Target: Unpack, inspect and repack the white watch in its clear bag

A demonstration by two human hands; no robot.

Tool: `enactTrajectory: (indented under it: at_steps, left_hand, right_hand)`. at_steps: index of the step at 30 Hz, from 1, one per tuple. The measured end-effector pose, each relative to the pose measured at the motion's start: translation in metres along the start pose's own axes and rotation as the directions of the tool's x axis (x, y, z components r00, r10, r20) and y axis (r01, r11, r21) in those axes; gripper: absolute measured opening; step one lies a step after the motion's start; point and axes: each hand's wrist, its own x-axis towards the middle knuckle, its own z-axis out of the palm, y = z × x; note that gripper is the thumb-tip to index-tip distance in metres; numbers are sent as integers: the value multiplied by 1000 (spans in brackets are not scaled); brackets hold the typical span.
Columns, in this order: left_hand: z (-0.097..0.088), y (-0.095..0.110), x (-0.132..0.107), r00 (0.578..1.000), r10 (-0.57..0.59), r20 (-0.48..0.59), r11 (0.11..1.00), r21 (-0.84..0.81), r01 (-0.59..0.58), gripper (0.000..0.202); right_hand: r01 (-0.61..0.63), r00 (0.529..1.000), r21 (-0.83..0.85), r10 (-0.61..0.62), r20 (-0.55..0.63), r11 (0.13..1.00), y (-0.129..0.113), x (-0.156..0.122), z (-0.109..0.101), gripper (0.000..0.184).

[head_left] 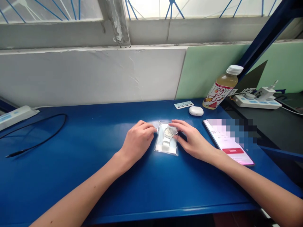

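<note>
A clear plastic bag [159,148] lies on the blue desk between my hands, with a wristwatch [168,132] inside; its round pale dial faces up and its light strap runs toward me. My left hand [140,138] is closed in a pinch at the bag's upper left edge, and a small shiny bit shows at the fingertips. From the other side, my right hand [187,137] holds the bag's right edge, the fingers at the top corner and the thumb lower, beside the dial. The undersides of the fingertips are hidden.
Right of my hand lies a lit phone [233,151]. Behind it are a white earbud case [196,110], a small card [184,104], a drink bottle [220,90] and a power strip [258,102]. A black cable [47,143] and another power strip [16,116] are at left.
</note>
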Motion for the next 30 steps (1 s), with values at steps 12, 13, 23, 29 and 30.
enactTrajectory:
  at_steps: [12, 13, 23, 29, 30]
  left_hand:
    - [-2, 5, -1, 993, 30, 111, 998, 49, -36, 26]
    - [-2, 6, -2, 991, 26, 131, 998, 51, -33, 26]
    - [-5, 9, 0, 996, -52, 74, 998, -40, 55, 20]
    - [-7, 5, -2, 955, 111, 275, 991, -96, -88, 79]
    - [-7, 4, -3, 940, 128, 317, 990, -101, -100, 82]
  right_hand:
    - [190, 957, -166, -146, 249, 968, -7, -5, -4, 91]
    - [197, 953, -166, -149, 262, 966, -6, -5, -4, 93]
    - [239, 939, -194, -175, 297, 952, -3, -3, -10, 86]
    - [224, 941, -200, -158, 300, 954, -7, -4, -10, 81]
    - [219, 939, -209, -148, 310, 953, -7, -4, -11, 82]
